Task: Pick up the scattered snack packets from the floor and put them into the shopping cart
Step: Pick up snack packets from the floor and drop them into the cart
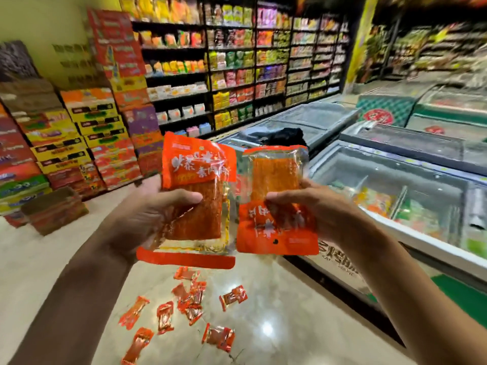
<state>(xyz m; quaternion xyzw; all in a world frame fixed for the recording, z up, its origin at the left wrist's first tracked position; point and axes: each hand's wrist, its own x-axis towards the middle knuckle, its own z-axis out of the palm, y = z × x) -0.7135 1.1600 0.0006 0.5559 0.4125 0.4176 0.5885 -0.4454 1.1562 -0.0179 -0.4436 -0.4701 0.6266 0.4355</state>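
1. Shop floor [276,312] below, shelves behind, freezers right.
2. Left hand [147,214] grips one big packet [197,180].
3. Right hand [316,206] pinches another packet [276,206].
4. Small packets [189,304] lie scattered; no cart visible, so most work remains.

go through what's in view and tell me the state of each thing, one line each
Left hand: grip on a large orange packet, held up.
Right hand: grip on a second large packet, held up.
Small packets: scattered on the floor.
Chest freezer: glass lid closed.
Shopping cart: not in view.
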